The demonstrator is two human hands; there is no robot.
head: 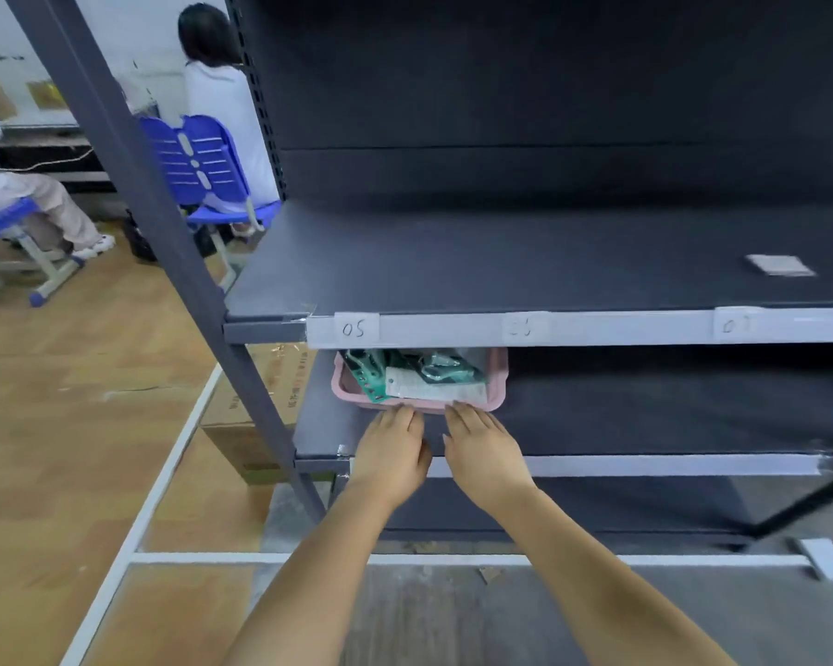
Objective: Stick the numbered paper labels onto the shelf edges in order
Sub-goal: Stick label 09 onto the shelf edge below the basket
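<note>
A paper label marked "05" [355, 327] sticks to the pale front edge of the upper shelf [611, 327]. Two more labels, one blurred [522, 326] and one reading roughly "07" [735, 324], sit further right on the same edge. My left hand [391, 454] and my right hand [484, 451] reach side by side over the lower shelf edge [669, 464], fingers straight, fingertips at the near rim of a pink tray [498, 382]. The tray holds green and white packets. Neither hand holds anything.
A small stack of white paper [780, 265] lies on the upper shelf at the right. A grey upright post [174, 242] runs along the left of the shelving. A cardboard box [241, 425] stands on the floor behind it. Two people sit on blue chairs [203, 170] at the back left.
</note>
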